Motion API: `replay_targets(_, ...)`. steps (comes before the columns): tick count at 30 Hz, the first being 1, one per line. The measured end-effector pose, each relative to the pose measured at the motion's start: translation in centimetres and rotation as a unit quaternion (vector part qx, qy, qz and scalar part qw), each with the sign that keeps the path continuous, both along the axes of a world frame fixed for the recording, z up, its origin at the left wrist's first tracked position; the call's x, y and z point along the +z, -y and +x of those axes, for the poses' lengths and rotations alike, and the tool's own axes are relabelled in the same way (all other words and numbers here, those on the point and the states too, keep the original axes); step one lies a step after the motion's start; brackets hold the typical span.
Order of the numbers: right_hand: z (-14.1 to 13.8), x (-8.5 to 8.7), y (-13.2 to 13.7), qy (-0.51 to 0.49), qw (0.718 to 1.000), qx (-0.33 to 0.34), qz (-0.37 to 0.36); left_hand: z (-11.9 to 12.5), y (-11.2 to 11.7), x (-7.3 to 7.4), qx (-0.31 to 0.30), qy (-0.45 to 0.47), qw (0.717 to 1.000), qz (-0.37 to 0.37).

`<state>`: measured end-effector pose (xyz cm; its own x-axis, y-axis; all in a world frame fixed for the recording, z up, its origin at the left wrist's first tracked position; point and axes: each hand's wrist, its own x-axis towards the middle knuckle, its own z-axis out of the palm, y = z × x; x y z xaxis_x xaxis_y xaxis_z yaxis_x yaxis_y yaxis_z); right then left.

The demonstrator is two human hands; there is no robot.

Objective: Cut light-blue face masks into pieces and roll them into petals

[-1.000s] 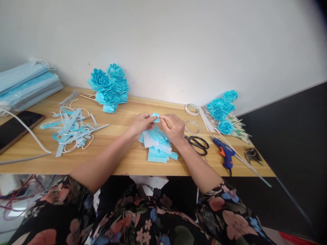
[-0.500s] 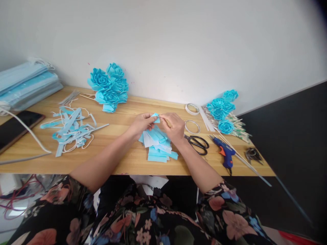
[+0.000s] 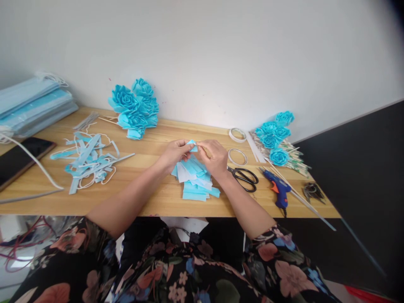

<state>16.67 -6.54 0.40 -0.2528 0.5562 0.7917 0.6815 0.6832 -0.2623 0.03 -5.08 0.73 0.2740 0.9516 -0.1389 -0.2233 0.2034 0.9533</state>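
Observation:
A small folded piece of light blue fabric [image 3: 192,146] is held up between my two hands above the table. My left hand [image 3: 177,152] pinches its left side between thumb and fingers. With closed fingertips my right hand [image 3: 214,155] grips the right edge of the same piece. Below them lies a loose pile of cut blue and white fabric pieces [image 3: 197,181]. Black-handled scissors [image 3: 246,179] rest beside my right wrist, their blades partly hidden by it.
Blue fabric roses [image 3: 134,107] stand at the back left, more roses [image 3: 274,134] at the right. Tape rolls [image 3: 237,156], a blue glue gun [image 3: 279,189] and black clips [image 3: 312,192] lie rightward. Cut strips [image 3: 90,160], a phone [image 3: 23,160] and stacked masks [image 3: 34,105] occupy the left.
My right hand has shifted very slightly at the edge of the fabric piece. Everything else looks the same.

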Motion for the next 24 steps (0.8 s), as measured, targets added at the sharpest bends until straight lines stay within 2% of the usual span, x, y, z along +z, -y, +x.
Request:
replay_targets(6,-0.12,0.24,0.20,-0.017,1.000,-0.013,0.004,0.02,0.01,0.03,0.001,-0.009,1.000,-0.007)
replay_targets(24,-0.06,0.11,0.01,0.004,1.000,0.009,0.008,-0.05,-0.13,-0.10,0.000,0.001,1.000,0.001)
